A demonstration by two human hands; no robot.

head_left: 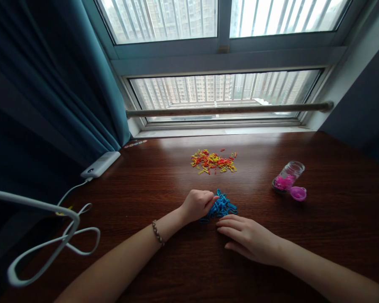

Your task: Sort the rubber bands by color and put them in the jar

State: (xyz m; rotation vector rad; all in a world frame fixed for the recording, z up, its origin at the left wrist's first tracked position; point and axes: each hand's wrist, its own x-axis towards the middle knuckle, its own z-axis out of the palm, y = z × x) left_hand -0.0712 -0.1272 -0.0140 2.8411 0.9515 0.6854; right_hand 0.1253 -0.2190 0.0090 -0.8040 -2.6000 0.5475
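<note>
A loose pile of small blue rubber bands (222,205) lies on the dark wooden table in front of me. My left hand (198,205) is at the pile's left edge, its fingers curled closed; whatever may be inside them is hidden. Just below the pile, my right hand (244,235) rests low over the table with fingers stretched out, their tips close to the nearest blue bands. Farther back lies a spread of red and yellow bands (213,161). To the right is a clear glass jar (293,169) with pink bands (283,182) inside.
A purple-pink lid (298,194) sits beside the jar. At the left edge lies a white power bank (101,164) with a cable (66,194). A thick white cord (34,202) loops at lower left. Blue curtain (91,84) and window bar (227,110) bound the table.
</note>
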